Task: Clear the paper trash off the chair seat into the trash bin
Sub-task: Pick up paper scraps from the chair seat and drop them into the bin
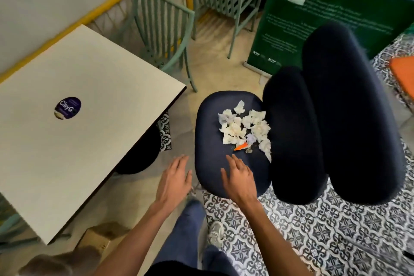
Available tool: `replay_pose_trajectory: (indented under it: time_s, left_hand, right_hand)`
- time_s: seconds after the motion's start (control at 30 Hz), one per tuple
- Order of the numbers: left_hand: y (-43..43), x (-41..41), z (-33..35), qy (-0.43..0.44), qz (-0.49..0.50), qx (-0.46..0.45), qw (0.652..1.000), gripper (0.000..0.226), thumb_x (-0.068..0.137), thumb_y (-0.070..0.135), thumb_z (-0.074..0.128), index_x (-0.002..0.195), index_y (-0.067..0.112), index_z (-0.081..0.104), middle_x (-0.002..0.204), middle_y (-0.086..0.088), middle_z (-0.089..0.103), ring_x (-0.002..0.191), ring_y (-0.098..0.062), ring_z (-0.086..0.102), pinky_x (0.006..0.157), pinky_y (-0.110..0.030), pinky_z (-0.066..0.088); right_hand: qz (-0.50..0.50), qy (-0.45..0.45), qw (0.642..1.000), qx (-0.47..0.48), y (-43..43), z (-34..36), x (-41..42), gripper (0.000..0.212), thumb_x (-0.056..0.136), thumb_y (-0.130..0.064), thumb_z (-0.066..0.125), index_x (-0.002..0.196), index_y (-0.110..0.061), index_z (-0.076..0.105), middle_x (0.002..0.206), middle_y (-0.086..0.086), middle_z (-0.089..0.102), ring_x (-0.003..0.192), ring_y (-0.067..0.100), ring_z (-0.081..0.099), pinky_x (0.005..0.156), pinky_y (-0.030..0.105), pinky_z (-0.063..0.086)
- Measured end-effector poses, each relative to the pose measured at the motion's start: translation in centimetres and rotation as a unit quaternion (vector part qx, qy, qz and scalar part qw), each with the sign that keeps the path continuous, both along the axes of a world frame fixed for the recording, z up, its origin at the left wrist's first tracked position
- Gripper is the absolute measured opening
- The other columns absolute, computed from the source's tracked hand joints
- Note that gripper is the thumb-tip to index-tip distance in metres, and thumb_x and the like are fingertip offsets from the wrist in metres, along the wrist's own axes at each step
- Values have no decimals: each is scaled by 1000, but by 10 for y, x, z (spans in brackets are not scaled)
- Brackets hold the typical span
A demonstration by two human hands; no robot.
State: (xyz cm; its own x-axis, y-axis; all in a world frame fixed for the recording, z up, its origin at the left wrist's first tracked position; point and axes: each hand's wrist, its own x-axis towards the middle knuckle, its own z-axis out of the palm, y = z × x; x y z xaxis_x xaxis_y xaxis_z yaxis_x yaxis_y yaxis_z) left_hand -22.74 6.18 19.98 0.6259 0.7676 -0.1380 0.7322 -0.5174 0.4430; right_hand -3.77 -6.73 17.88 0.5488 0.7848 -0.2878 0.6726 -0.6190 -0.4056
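2 hands reach forward with nothing in them. The left hand (174,178) is palm down with its fingers straight and slightly spread, over the floor in the gap between the table (94,141) and the seat (210,141). The right hand (239,178) is also palm down with its fingers straight, over the near edge of the seat; whether it touches the fabric cannot be told. The paper (244,126), a loose heap of crumpled white scraps, lies on the far half of the dark seat, its right side against the backrest (293,132). It sits just beyond the right fingertips, apart from them. 1 orange scrap (240,147) lies at the near edge of the heap. A larger dark cushion (349,107) stands behind the backrest. The table carries a round purple sticker (67,107). 2 green slatted chairs (163,27) stand beyond it, near a green banner (313,29). Patterned tiles (336,231) cover the floor under the seat.
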Motion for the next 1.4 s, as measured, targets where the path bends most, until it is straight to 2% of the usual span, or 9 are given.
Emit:
replay_pose_trajectory:
  time_s: [0.27, 0.37, 0.63, 0.83, 0.97, 1.17, 1.23, 1.3, 1.4]
  left_hand:
    - [54, 107, -40, 11, -83, -39, 996, 43, 98, 22, 59, 140, 17, 53, 139, -3, 58, 120, -25, 60, 98, -45, 54]
    - [63, 136, -57, 15, -105, -46, 993, 42, 96, 18, 63, 137, 15, 56, 134, -4, 61, 120, -25, 61, 99, -45, 54]
    - [66, 205, -112, 75, -95, -94, 988, 40, 100, 22, 58, 139, 16, 57, 134, -4, 63, 122, -25, 59, 103, -40, 50]
    - [79, 253, -173, 87, 1, -174, 981, 40, 99, 24, 63, 138, 19, 56, 134, -5, 63, 123, -26, 60, 104, -40, 51]
    - [94, 279, -226, 51, 200, -303, 930, 43, 91, 29, 75, 130, 18, 60, 122, -3, 70, 117, -26, 63, 102, -42, 53]
    - [114, 301, -275, 63, 300, -342, 888, 62, 85, 41, 81, 136, 20, 54, 129, -1, 62, 123, -22, 56, 104, -42, 52]
    - [118, 309, -293, 63, 337, -363, 866, 70, 82, 46, 82, 139, 21, 51, 133, -4, 58, 115, -24, 61, 96, -43, 57]
    - [119, 317, -304, 57, 357, -389, 847, 70, 82, 46, 82, 139, 21, 51, 130, -5, 58, 100, -20, 65, 78, -37, 61]
    - [118, 325, -318, 48, 368, -379, 848, 41, 85, 38, 82, 117, 22, 61, 121, -6, 62, 91, -19, 67, 64, -31, 61]
  right_hand:
    - [-128, 61, 990, -8, 25, -28, 64, 49, 102, -30, 64, 148, -15, 54, 151, 10, 57, 131, 35, 61, 102, 45, 55]
    - [-158, 77, 984, -13, 31, -37, 83, 43, 102, -28, 63, 142, -16, 56, 144, 9, 60, 121, 37, 64, 91, 45, 56]
    - [-184, 96, 977, -39, 46, -98, 154, 32, 103, -24, 61, 134, -17, 59, 139, 8, 60, 115, 38, 66, 85, 46, 55]
    - [-130, 77, 986, -69, 73, -161, 207, 36, 103, -17, 57, 139, -17, 56, 139, 11, 60, 109, 41, 68, 84, 48, 59]
    - [-83, 63, 990, -96, 89, -213, 240, 46, 103, -9, 53, 146, -23, 48, 154, 8, 47, 117, 40, 65, 89, 51, 58]
    - [-43, 80, 988, -123, 97, -265, 261, 47, 100, -6, 59, 144, -22, 54, 151, 12, 43, 121, 40, 60, 97, 47, 55]
    - [-32, 86, 986, -141, 93, -281, 259, 57, 94, 1, 66, 145, -22, 52, 151, 13, 39, 122, 38, 60, 99, 45, 55]
    - [-26, 68, 986, -151, 83, -296, 253, 57, 96, 1, 62, 146, -24, 51, 149, 12, 37, 122, 36, 59, 96, 42, 54]
    - [8, 78, 988, -130, 65, -308, 245, 38, 106, -16, 49, 144, -23, 53, 143, 10, 44, 120, 36, 55, 85, 32, 43]
